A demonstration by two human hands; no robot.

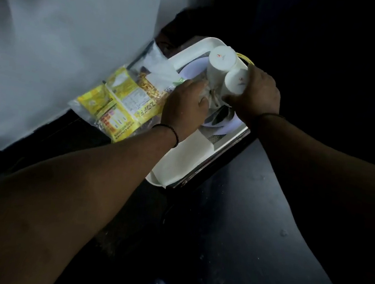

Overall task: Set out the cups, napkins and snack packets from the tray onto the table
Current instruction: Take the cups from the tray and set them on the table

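Dark table (pixel 254 219), two upturned white cups (pixel 221 59)

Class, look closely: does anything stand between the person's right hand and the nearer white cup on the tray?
Nothing visible does. The right hand already rests against the nearer white cup, beside the second cup on the tray.

Around the white tray (pixel 180 164), much is lost to darkness. The left hand (pixel 185 109) hides whatever its fingertips touch on the tray. Print on the 2 upturned cups (pixel 221 62) is too small to read.
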